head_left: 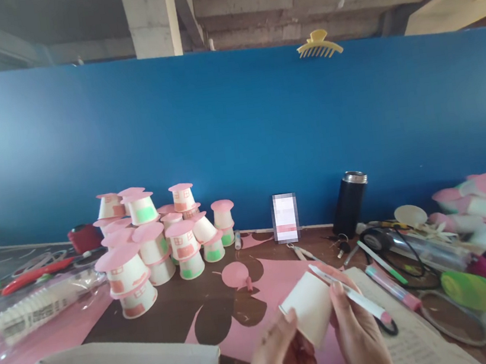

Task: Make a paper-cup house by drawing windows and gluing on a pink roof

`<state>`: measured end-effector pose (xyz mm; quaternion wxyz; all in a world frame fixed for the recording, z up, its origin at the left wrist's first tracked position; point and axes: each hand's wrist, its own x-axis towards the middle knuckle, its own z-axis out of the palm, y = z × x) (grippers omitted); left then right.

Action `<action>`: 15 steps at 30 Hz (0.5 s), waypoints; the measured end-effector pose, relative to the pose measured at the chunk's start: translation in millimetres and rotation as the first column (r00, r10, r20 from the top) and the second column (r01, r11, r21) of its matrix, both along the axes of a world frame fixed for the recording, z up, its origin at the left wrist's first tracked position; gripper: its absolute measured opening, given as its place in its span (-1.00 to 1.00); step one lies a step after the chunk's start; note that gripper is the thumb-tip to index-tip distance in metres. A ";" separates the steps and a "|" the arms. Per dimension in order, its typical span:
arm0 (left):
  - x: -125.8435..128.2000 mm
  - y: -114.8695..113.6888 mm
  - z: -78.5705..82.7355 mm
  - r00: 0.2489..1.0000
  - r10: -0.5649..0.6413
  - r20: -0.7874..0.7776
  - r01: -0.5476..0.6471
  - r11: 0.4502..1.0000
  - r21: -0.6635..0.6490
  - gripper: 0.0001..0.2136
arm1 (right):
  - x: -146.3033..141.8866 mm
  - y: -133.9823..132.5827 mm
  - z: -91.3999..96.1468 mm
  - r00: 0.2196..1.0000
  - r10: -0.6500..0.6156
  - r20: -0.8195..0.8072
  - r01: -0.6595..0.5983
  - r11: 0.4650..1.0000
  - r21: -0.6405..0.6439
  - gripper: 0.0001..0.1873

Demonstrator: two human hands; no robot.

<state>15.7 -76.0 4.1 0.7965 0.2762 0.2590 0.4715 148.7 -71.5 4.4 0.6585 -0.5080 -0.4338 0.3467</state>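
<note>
- Head view: the left hand [276,348] has its grip closed on a white paper cup [309,310], which tilts between both hands above pink paper [278,279].
- The right hand [357,334] grips a pen [359,299] beside the cup; whether its tip touches the wall is unclear.
- Squeezing too hard could dent the thin wall; a slipping pen could leave a stray mark.
- Ahead and left of the grip, stacked cups [125,275] could topple if an arm bumps the desk [104,322].

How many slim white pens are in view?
2: the pink-ended pen in the right hand, and the green-ended pen lying to its right. More may be hidden.
</note>
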 end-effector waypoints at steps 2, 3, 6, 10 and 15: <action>-2.0 1.8 3.8 0.986 0.041 0.161 -0.008 0.980 -0.199 -0.74 | -0.1 -0.2 -0.3 0.998 0.034 0.051 -0.035 0.999 0.019 -0.43; -3.0 2.3 6.7 0.978 0.081 0.193 -0.027 0.963 -0.268 -0.81 | 0.0 -0.1 -0.1 0.996 0.025 0.088 -0.028 0.999 0.039 -0.44; -5.3 2.7 17.3 0.958 0.216 0.189 -0.135 0.920 -0.368 -0.93 | 1.9 0.9 2.2 0.966 -0.124 0.228 0.098 0.988 0.119 -0.49; -6.3 3.6 24.9 0.935 0.328 0.137 -0.256 0.888 -0.381 -0.96 | 5.5 -1.2 5.9 0.864 -0.327 0.383 0.202 0.922 0.330 -0.59; -5.6 6.6 16.5 0.940 0.328 0.091 -0.279 0.897 -0.343 -0.89 | 1.2 -14.2 9.6 0.785 -0.208 0.584 -0.051 0.917 0.396 -0.68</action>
